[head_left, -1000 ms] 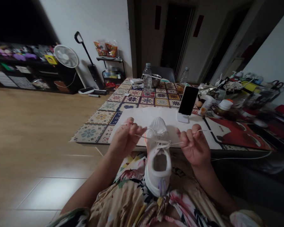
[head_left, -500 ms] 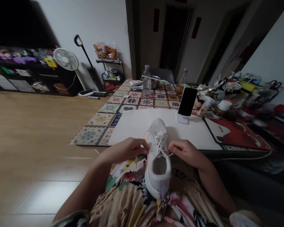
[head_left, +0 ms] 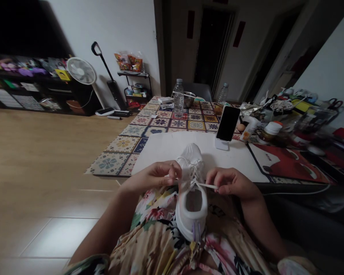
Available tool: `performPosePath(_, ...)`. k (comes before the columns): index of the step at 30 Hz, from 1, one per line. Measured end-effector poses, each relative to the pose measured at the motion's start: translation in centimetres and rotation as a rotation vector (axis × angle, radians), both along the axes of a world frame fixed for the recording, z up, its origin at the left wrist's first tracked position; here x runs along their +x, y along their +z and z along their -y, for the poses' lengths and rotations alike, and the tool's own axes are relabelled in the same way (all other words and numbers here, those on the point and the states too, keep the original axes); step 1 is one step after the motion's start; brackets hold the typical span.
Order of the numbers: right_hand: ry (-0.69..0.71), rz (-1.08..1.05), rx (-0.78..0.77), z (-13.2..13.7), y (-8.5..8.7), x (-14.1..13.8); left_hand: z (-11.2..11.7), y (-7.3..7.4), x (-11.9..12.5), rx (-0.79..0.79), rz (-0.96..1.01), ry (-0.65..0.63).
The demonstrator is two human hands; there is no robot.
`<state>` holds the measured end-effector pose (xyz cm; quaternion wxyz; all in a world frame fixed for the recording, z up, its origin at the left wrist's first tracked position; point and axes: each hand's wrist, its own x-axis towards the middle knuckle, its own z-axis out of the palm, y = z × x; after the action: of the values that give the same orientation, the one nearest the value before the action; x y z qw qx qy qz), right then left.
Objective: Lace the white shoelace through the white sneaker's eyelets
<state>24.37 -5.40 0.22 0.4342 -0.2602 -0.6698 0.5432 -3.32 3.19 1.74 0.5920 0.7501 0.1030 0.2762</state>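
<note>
The right hand [head_left: 232,183] pinches the white lace [head_left: 206,186] between its thumb and fingers, and the lace runs tight across to the shoe. The left hand [head_left: 151,177] has its thumb and fingers pressed together right beside the top of the shoe. A tiny bit of lace shows by those fingers, but I cannot tell if they pinch it.

Between the hands sits a white sneaker [head_left: 192,225]. Its heel rests on the person's flowery dress [head_left: 157,225], and its toe points away and reaches over a white sheet [head_left: 172,151]. The shoe is upright, and its open top faces up.

The lace already goes back and forth across the shoe's front in crossing rows. The part nearest the opening is pulled out to both sides, and no bow or knot shows.

Past the sheet, a phone [head_left: 227,123] stands on a white holder. The worktop [head_left: 111,164] has a bright tile pattern. A water bottle [head_left: 178,98] stands farther back, and a red mat [head_left: 286,162] lies to the right. A wood floor [head_left: 46,152] spreads out on the left.
</note>
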Motion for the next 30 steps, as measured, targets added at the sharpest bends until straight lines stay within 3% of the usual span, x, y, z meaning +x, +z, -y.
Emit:
performPosePath(7,0.137,-0.034,-0.095,-0.2,-0.8,0.3,1.2,-1.4,1.8,-0.351,0.174,-0.076)
performPosePath(13,0.119,0.005,-0.353,0.2,-0.8,0.2,1.7,-1.8,2.5,-0.448,0.189,0.042)
performPosePath(17,0.104,0.103,-0.377,0.3,-0.4,0.3,2.0,-2.0,3.1,-0.449,0.221,0.122)
performPosePath(20,0.108,0.146,-0.276,0.4,0.0,0.3,2.2,-2.2,3.6,-0.425,0.237,0.153)
performPosePath(24,-0.071,-0.060,-0.056,0.3,-0.2,-1.1,2.5,-2.3,4.1,-0.371,0.241,0.182)
performPosePath(30,-0.360,-0.231,-0.146,0.1,-1.1,-5.3,2.9,-1.8,4.2,-0.153,0.252,0.172)
